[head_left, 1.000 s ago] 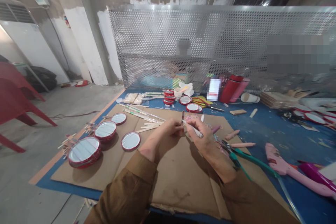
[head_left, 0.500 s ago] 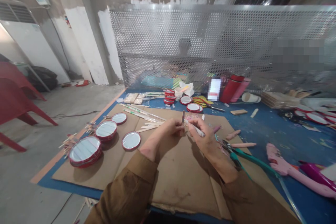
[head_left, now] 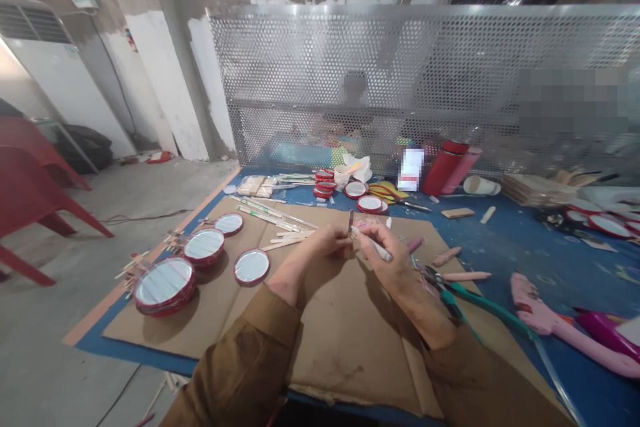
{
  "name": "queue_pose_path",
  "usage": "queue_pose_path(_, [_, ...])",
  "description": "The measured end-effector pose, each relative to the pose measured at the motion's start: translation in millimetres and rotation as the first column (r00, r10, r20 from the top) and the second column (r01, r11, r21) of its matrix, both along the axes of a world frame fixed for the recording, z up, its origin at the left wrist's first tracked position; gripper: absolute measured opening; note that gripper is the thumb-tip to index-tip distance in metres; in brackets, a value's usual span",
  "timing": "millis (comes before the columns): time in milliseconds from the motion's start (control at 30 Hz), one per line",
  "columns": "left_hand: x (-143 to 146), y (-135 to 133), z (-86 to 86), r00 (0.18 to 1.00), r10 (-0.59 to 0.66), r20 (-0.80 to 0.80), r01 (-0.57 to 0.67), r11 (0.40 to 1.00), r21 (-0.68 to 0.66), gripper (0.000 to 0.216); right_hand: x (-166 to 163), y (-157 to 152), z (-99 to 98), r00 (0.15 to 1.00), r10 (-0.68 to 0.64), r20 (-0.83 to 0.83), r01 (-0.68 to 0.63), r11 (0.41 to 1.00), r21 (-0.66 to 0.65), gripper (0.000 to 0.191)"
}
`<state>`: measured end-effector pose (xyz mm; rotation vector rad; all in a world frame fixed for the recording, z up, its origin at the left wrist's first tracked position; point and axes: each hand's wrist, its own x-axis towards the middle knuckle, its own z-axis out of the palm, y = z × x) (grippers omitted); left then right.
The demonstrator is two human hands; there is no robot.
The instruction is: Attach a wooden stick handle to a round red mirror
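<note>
My left hand (head_left: 320, 247) is closed around a thin flat stick (head_left: 351, 221) that stands upright between the fingers. My right hand (head_left: 387, 255) grips a white pen-like tool (head_left: 376, 248) and holds its tip against the stick. Both hands hover close together over a brown cardboard sheet (head_left: 345, 333) on a blue table (head_left: 530, 247). Brown sleeves cover both forearms.
Round red-rimmed mirrors (head_left: 164, 283) lie on the cardboard to the left, more at the back (head_left: 370, 203). Green-handled pliers (head_left: 450, 288) and pink glue guns (head_left: 545, 320) lie right. Wooden sticks (head_left: 273, 217), a red bottle (head_left: 443, 167), a perforated metal screen (head_left: 410, 80) and red chairs (head_left: 30, 200) surround.
Both hands stay together on the stick and the tool, with only slight finger movement. The view has shifted a little.
</note>
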<state>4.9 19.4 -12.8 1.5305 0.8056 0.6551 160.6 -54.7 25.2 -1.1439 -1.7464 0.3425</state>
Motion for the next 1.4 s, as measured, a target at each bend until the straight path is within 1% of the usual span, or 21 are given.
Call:
queue_pose_path(67, [-2,-2,6.3,0.997,-0.013,-0.081,0.016,0.999,0.037,0.024,0,0,0.4,1.000,0.005,0.008,-0.005,1.000,0.000,0.014])
queue_pose_path(133, [-3,-4,11.4,0.990,0.000,-0.141,0.013,0.996,0.086,0.024,0,0,1.1,1.000,0.013,0.005,-0.013,1.000,-0.005,0.014])
queue_pose_path(200, [-4,-4,14.1,0.986,0.013,-0.167,0.006,0.994,0.113,0.023,-1,0,1.5,1.000,0.016,-0.009,-0.016,1.000,0.001,0.015])
queue_pose_path(300, [-4,-3,13.6,0.983,-0.002,-0.186,0.023,0.994,0.108,0.022,0,1,0.6,1.000,0.000,-0.009,0.000,1.000,0.028,0.014])
queue_pose_path(433, [-3,-2,10.5,0.988,0.006,-0.156,0.010,0.995,0.101,0.021,0,2,-1.2,1.000,-0.022,-0.011,0.023,0.999,0.040,0.012])
queue_pose_path(567, [-2,-4,12.6,0.996,-0.005,-0.093,0.013,0.996,0.087,0.023,1,1,0.0,1.000,0.008,-0.013,-0.009,1.000,-0.006,0.013])
queue_pose_path(667, [-2,-6,14.6,0.994,-0.011,-0.109,0.021,0.996,0.091,0.023,1,1,1.0,1.000,0.011,-0.004,-0.011,1.000,-0.010,0.015])
queue_pose_path(800, [-3,-6,13.4,0.993,0.014,-0.118,0.000,0.993,0.116,0.023,0,0,1.2,1.000,0.006,-0.029,-0.006,1.000,0.000,0.015])
queue_pose_path(967, [-4,-5,14.6,0.982,0.011,-0.189,0.016,0.990,0.139,0.024,-1,0,1.2,1.000,0.015,0.012,-0.015,1.000,0.007,0.013])
queue_pose_path(1133, [-3,-7,12.3,0.990,0.011,-0.144,0.007,0.992,0.123,0.023,0,1,0.9,1.000,-0.001,-0.003,0.001,1.000,0.025,0.014])
queue_pose_path(1300, [-2,-8,7.8,0.994,0.046,-0.096,-0.034,0.992,0.124,0.021,1,2,-0.4,1.000,-0.006,-0.003,0.006,0.999,0.034,0.014])
queue_pose_path(1400, [-2,-8,9.2,0.995,0.034,-0.091,-0.022,0.992,0.121,0.022,1,2,-2.1,1.000,-0.002,-0.007,0.002,1.000,0.024,0.014])
